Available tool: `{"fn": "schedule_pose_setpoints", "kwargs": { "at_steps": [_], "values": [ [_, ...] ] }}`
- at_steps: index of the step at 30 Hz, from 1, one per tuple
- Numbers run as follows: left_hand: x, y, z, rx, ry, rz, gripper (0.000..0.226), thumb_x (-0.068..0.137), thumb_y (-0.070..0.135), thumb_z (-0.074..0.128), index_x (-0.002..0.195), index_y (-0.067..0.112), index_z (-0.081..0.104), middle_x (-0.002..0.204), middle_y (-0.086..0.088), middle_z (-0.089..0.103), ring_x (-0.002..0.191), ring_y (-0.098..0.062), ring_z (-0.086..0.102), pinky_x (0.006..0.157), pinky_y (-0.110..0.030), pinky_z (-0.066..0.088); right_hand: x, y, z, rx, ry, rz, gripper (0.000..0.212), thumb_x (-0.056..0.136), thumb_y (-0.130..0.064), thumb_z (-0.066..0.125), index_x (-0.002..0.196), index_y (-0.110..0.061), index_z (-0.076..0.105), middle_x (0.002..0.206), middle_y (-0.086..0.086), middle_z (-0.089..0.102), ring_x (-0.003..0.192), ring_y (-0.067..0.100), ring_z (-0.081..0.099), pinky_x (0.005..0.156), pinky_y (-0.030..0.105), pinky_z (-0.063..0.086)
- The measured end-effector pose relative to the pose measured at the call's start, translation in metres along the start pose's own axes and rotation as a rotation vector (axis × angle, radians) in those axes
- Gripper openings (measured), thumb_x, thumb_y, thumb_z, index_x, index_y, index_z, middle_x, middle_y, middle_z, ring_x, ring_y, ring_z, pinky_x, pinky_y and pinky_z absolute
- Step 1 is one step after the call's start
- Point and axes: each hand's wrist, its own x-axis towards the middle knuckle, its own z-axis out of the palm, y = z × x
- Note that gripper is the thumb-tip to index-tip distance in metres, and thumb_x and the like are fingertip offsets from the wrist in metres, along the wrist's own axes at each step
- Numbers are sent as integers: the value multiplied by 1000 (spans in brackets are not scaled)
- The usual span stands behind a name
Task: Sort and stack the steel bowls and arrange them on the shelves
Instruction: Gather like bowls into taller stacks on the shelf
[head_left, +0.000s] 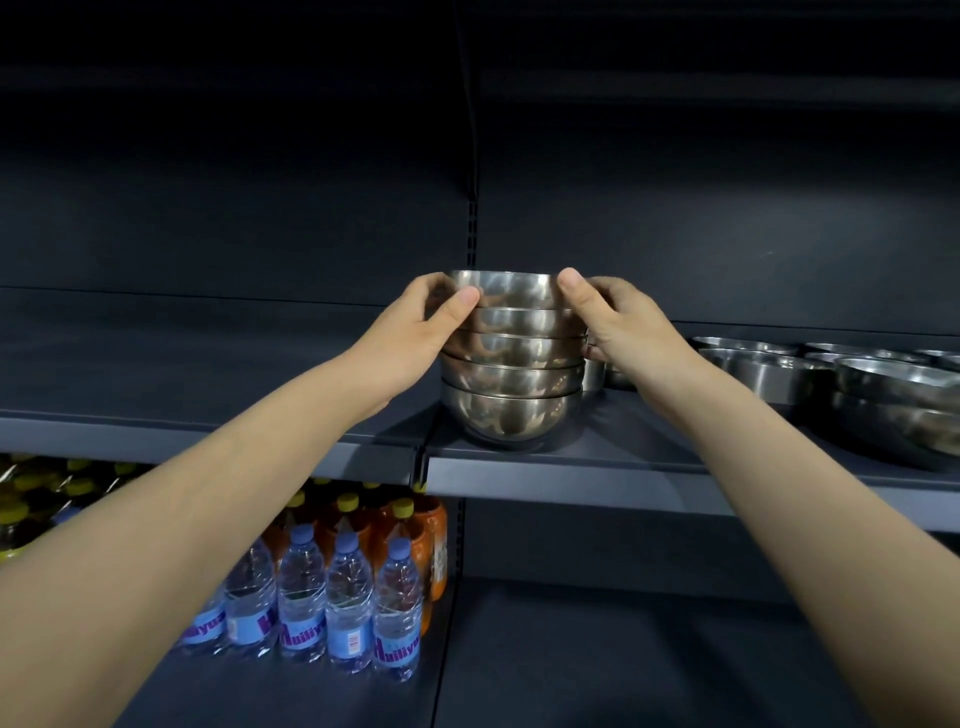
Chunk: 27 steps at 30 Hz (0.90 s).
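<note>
1. At the front edge of the dark middle shelf (571, 470), a stack of five nested steel bowls (514, 374) is gripped from both sides. Its bottom bowl is set on the shelf board.
2. The upper bowls are clasped by the left hand (431, 322), with the thumb laid across the front of the top bowl and the fingers curled round the far side.
3. The opposite side is grasped by the right hand (618, 322) – thumb pressed against the top bowl's rim.
4. Just behind the right hand, small steel vessels (595, 374) are partly hidden.
5. Further right on the same shelf, wider steel bowls (883, 384) are spread out – well apart from the stack.
6. Below left, water bottles (348, 597) are lined up in front of orange drink bottles (415, 525).
</note>
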Motion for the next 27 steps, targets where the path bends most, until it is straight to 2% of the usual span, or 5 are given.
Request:
{"fn": "schedule_pose_setpoints", "kwargs": {
  "at_steps": [4,10,17,20,27],
  "values": [
    [0,2,-2,9,-9,-2,39,94,42,45,123,16,49,96,10,67,91,-7,68,103,-36,44,-3,-5,-5,-10,-34,76,98,64,-85,38,135,-18,46,129,-4,55,115,12,54,102,40,45],
    [-2,7,-14,67,24,-32,63,90,59,40,140,22,37,141,7,44,130,-10,41,112,-42,32,-9,-8,-16,-49,22,79,45,90,-66,33,110,-28,46,106,-13,55,112,13,53,105,43,40],
    [-23,34,-16,335,93,36,51,96,45,41,140,21,36,143,4,39,129,-12,39,101,-26,31,-30,-15,-42,-201,118,95,46,90,-39,58,126,-13,52,122,1,56,103,15,56,97,39,48],
    [-36,53,-16,480,103,66,51,95,41,45,140,19,36,148,-2,33,133,-15,37,105,-30,31,-41,-21,-65,-353,54,80,45,88,-33,63,126,-11,53,121,3,57,104,18,54,87,30,44],
    [-79,107,13,724,147,134,39,95,36,47,130,18,46,143,-3,34,130,-19,36,94,-26,31,-83,-33,-135,-684,-154,78,57,90,-33,60,138,-11,41,133,11,54,120,26,53,94,32,43]
  ]
}}
